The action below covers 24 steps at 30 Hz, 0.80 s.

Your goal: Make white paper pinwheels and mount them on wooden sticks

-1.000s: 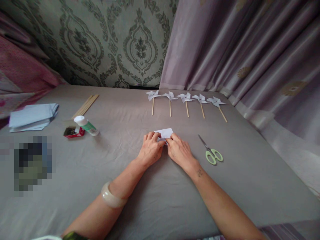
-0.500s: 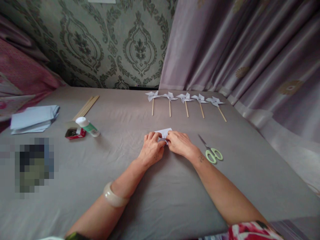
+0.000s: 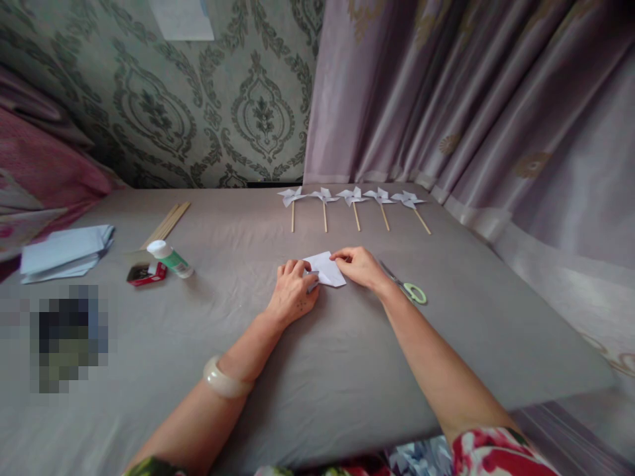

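Observation:
A small white paper sheet (image 3: 327, 270) lies on the grey cloth between my hands, partly unfolded into a square. My left hand (image 3: 292, 294) rests curled on its left corner, fingers pressed down on the paper. My right hand (image 3: 360, 266) pinches the paper's far right corner with its fingertips. A cream bangle (image 3: 224, 380) circles my left wrist.
Several paper pinwheels on sticks (image 3: 353, 205) lie in a row at the back. Green-handled scissors (image 3: 407, 285) sit just right of my right hand. At the left are a glue bottle (image 3: 169, 258), a small red box (image 3: 145, 272), wooden sticks (image 3: 166, 223) and a paper stack (image 3: 64, 250).
The folded paper has been opened out wider. My right hand moved up and right along its edge. The camera tilted, so the scene shifted slightly left.

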Tool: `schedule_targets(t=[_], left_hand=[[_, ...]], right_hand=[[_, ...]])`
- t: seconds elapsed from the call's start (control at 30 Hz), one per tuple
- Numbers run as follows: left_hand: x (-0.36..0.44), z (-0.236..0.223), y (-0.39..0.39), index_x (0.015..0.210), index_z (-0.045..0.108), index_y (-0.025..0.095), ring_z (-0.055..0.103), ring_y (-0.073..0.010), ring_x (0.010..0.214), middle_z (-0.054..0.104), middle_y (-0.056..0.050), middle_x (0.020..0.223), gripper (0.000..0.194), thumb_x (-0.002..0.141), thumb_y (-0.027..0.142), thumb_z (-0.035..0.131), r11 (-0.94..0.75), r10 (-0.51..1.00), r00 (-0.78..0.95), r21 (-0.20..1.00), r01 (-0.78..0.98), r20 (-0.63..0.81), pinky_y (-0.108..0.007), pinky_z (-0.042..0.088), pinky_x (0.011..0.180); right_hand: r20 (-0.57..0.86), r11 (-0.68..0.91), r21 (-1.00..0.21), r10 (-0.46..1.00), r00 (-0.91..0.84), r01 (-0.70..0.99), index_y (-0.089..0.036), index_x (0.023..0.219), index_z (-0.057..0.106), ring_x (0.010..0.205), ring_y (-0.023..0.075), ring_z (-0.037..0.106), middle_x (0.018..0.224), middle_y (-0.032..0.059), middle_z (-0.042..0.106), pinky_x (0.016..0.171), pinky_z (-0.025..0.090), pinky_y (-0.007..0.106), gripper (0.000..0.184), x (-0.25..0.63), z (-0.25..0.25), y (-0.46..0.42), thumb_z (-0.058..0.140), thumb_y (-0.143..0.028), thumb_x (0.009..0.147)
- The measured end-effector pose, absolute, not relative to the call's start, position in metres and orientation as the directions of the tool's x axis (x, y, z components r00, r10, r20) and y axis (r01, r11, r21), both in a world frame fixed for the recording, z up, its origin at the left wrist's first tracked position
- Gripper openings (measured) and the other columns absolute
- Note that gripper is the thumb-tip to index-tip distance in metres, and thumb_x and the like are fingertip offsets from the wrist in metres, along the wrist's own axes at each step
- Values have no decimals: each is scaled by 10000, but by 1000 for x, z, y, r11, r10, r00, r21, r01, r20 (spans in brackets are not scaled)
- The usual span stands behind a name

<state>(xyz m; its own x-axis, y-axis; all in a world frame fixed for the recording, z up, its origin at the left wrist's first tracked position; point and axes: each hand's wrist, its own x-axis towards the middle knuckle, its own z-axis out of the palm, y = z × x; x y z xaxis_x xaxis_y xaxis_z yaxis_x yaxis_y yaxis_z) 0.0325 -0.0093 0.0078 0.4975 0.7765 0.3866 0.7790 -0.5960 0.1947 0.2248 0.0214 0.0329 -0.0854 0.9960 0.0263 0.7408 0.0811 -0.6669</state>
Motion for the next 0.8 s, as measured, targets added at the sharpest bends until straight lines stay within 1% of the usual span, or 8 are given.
schedule_targets(t=[0.1, 0.23, 0.47, 0.6, 0.8], left_hand=[[33, 10, -10, 904, 688, 214, 465, -273, 1029, 584, -98, 1105, 168, 777, 262, 589, -585, 780, 485, 186, 789, 395, -428, 382, 850], [34, 14, -11, 872, 674, 201, 471, -277, 1020, 585, -102, 1094, 150, 766, 276, 597, -574, 788, 478, 180, 799, 388, -431, 389, 843], [33, 15, -12, 851, 683, 198, 472, -279, 1037, 592, -99, 1115, 142, 748, 217, 587, -552, 794, 465, 144, 822, 391, -427, 394, 845], [31, 13, -10, 854, 695, 200, 471, -282, 1051, 594, -95, 1135, 151, 767, 216, 573, -552, 791, 475, 116, 826, 385, -435, 394, 856], [28, 10, -6, 872, 700, 206, 464, -285, 1053, 589, -101, 1143, 168, 789, 198, 554, -561, 781, 490, 89, 823, 387, -447, 393, 860]], right_hand=[[65, -8, -714, 995, 77, 700, -129, 936, 720, 763, 156, 668, 865, 84, 743, 724, 487, 239, 263, 235, 16, 12, 512, -172, 781], [70, -27, -750, 990, 120, 661, -129, 943, 703, 787, 168, 682, 867, 100, 741, 743, 497, 259, 255, 240, -1, -2, 501, -189, 798], [90, 15, -735, 993, 75, 678, -136, 950, 690, 753, 173, 679, 830, 88, 735, 713, 490, 261, 247, 237, 1, -14, 505, -186, 794], [64, 15, -714, 997, 45, 700, -144, 958, 685, 708, 163, 667, 797, 71, 729, 671, 470, 247, 243, 234, 8, -22, 515, -181, 788], [32, 44, -703, 999, -31, 710, -151, 1022, 668, 640, 138, 637, 801, 61, 725, 619, 447, 226, 297, 228, 12, -29, 499, -149, 777]])
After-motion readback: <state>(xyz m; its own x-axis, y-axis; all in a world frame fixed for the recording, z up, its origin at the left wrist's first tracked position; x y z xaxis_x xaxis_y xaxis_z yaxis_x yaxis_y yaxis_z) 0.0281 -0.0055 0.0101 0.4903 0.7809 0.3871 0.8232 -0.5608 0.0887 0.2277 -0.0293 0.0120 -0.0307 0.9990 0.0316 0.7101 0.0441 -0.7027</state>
